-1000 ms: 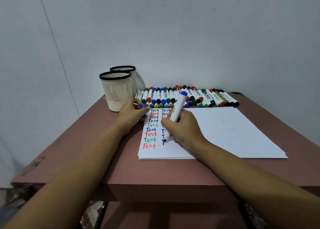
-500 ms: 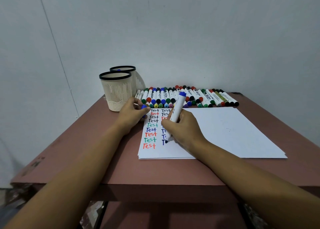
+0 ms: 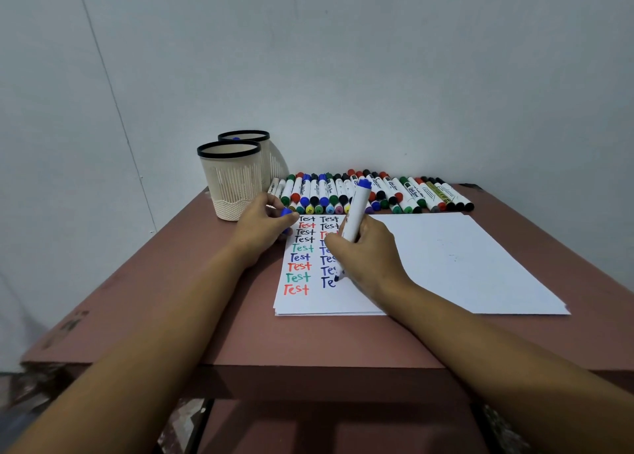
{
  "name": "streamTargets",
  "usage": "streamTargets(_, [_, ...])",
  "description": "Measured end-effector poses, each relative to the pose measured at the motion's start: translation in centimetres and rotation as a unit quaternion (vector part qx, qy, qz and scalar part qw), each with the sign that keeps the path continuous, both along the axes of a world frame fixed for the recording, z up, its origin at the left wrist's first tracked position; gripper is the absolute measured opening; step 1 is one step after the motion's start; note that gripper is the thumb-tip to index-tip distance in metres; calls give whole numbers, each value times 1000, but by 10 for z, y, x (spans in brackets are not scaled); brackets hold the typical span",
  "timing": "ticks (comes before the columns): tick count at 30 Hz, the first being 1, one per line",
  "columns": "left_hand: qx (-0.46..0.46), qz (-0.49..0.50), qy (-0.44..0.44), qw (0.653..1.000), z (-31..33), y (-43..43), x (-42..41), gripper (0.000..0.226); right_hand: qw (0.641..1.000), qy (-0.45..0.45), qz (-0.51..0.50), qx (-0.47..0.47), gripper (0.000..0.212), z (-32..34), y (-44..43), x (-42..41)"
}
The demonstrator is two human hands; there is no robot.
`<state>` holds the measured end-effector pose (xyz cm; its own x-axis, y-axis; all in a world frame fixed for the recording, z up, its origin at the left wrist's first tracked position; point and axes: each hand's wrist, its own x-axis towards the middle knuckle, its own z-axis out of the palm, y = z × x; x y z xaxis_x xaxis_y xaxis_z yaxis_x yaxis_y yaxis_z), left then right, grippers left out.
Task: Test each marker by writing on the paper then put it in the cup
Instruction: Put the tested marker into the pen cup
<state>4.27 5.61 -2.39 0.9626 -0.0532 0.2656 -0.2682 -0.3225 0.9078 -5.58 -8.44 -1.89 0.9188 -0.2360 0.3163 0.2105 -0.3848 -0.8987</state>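
My right hand (image 3: 368, 254) grips a white marker with a blue end (image 3: 356, 211), its tip touching the white paper (image 3: 463, 264) at the bottom of the second column of "Test" words, where "Te" stands in blue. My left hand (image 3: 262, 228) rests at the paper's upper left corner and pinches the blue cap (image 3: 286, 213). Two cream cups with black rims stand at the back left: the near cup (image 3: 231, 182) and the far cup (image 3: 264, 151), which shows a blue marker end inside.
A long row of capped markers (image 3: 404, 194) in several colours lies along the wall behind the paper. The reddish table (image 3: 206, 316) ends in a front edge near me. A grey wall stands close behind and to the left.
My right hand has shifted slightly right while writing, and the letter "e" now follows the blue "T" on the bottom line. My left hand has stayed in place with the cap.
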Motion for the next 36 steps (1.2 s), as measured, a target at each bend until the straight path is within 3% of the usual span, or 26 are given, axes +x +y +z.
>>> streamTargets(13, [4,3,4,1000,0,0,-1,25,999,-28,-47,7,29,0,-3,-2])
streamTargets(19, [6,4,1,1000,0,0,0,25,1000,-1,-13,-25,31,0,-2,0])
streamTargets(25, [9,10,0,1000,0,0,0,25,1000,-1,-22,20,28,0,-3,1])
streamTargets(32, [-9,-12,3,1000,1,0,-1,18,999,-16,-29,-7,30,-1,-3,2])
streamTargets(36, [-24,-31,-2,999,4,0,-5,8,996,-37,-23,81,29,1,-7,3])
